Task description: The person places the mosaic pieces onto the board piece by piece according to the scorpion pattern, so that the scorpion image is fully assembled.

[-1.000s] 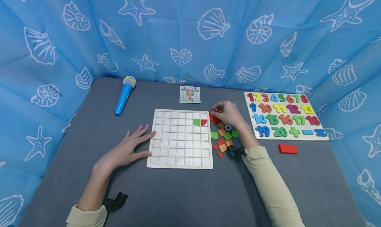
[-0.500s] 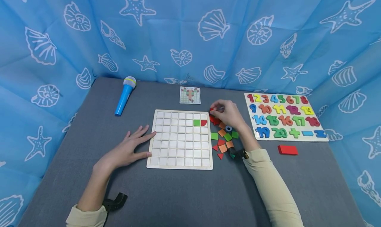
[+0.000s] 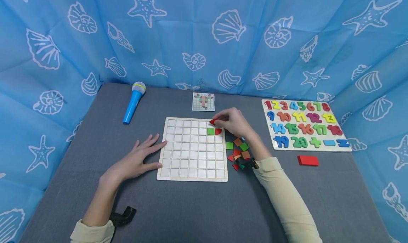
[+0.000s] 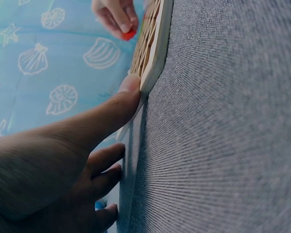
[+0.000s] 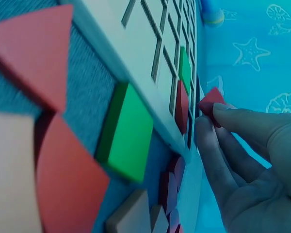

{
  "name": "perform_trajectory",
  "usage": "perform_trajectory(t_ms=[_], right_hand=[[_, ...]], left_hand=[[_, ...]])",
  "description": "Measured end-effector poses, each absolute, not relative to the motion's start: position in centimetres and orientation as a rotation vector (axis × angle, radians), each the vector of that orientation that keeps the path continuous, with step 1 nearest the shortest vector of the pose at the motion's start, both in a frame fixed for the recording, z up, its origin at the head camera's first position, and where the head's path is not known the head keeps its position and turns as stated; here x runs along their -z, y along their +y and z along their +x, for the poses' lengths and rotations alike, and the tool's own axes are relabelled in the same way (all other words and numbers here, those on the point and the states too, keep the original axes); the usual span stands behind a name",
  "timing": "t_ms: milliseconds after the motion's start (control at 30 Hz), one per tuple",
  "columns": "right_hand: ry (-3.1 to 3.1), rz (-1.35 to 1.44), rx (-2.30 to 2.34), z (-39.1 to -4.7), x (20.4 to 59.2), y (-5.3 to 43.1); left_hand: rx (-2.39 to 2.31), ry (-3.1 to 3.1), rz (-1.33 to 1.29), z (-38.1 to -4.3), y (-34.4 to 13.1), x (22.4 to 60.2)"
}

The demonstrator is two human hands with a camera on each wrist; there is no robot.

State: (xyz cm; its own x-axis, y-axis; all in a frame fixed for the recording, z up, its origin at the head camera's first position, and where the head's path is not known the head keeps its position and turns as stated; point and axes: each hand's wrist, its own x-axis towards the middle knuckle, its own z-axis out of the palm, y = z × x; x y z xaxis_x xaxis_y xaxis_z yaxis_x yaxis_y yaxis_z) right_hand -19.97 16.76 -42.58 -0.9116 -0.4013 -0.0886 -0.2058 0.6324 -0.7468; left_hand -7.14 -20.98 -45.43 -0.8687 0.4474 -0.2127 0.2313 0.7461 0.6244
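Note:
A white wooden grid board (image 3: 189, 153) lies flat at the middle of the table. My left hand (image 3: 135, 159) rests with spread fingers at its left edge, and the thumb (image 4: 130, 87) touches the rim in the left wrist view. Over the top row, near the right corner, my right hand (image 3: 235, 122) pinches a small red tile (image 3: 212, 122) between thumb and fingertips. In the right wrist view this tile (image 5: 214, 98) is tilted above the board. A green square tile (image 3: 210, 131) and a red quarter-round tile (image 3: 218, 131) sit side by side in the second row.
Loose red, orange and green tiles (image 3: 237, 152) lie right of the board. Behind it is a pattern card (image 3: 203, 101). A blue toy microphone (image 3: 132, 106) is at back left. A number puzzle (image 3: 306, 124) and a red block (image 3: 308, 160) are at the right.
My right hand has moved left from the loose tiles to over the board's top row, carrying a red tile. A few loose tiles near its wrist have shifted. The left hand stays put.

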Motion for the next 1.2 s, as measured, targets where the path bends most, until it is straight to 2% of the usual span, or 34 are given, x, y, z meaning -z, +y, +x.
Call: perform_trajectory(t_ms=[733,1200], right_hand=[[2.689,-0.677,0.914,-20.2,43.0,15.1],[2.649,-0.562,1.096,-19.3,43.2,17.4]], left_hand=[[-0.918,2.613,0.556,-7.1,-21.2,45.6],[-0.871,2.599,0.535,-7.1,-20.9,45.0]])
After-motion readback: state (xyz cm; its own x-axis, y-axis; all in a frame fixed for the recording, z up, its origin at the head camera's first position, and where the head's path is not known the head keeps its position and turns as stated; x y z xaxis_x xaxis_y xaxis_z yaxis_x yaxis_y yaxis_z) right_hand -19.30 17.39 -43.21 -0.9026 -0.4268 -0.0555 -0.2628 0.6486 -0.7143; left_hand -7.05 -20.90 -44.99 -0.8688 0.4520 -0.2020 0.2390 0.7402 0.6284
